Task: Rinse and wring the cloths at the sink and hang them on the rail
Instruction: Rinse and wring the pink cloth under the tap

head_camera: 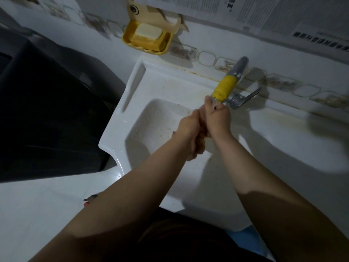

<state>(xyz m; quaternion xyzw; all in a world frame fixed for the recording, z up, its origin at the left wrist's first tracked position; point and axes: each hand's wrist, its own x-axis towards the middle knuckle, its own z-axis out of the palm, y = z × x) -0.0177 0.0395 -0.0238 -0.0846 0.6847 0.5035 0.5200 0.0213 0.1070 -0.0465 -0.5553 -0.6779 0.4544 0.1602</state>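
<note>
Both hands are working together under the yellow-tipped tap [224, 87] over the sink [120, 103]: the left hand [190, 135] is clasping the right hand [217, 118], fingers curled; no cloth is showing, perhaps hidden between them. A wet cloth should handle limp, heavy and slippery, best gripped at both ends

The sink [132, 118] looks white, smooth and shiny. The tap [238, 100] is grey metal with a yellow plastic spout [223, 89]. The soap dish [126, 37] is yellow plastic.
</note>
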